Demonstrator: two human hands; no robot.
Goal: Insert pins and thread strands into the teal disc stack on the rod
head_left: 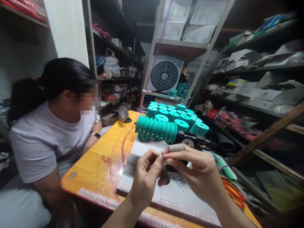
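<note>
Box fan (164,75) on rear shelf (152,93), wht cartons (206,13) above, co-worker (35,139) w/ wristwatch (96,135).

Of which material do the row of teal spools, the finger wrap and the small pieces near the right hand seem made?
Row of teal spools: probably plastic or foam, matte, evenly coloured. Finger wrap: seemingly fabric, dull and textured. Small pieces: perhaps metal, judging by silvery glints.

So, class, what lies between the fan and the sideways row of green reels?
In the head view: the shelf edge, then stacks of green reels.
</note>
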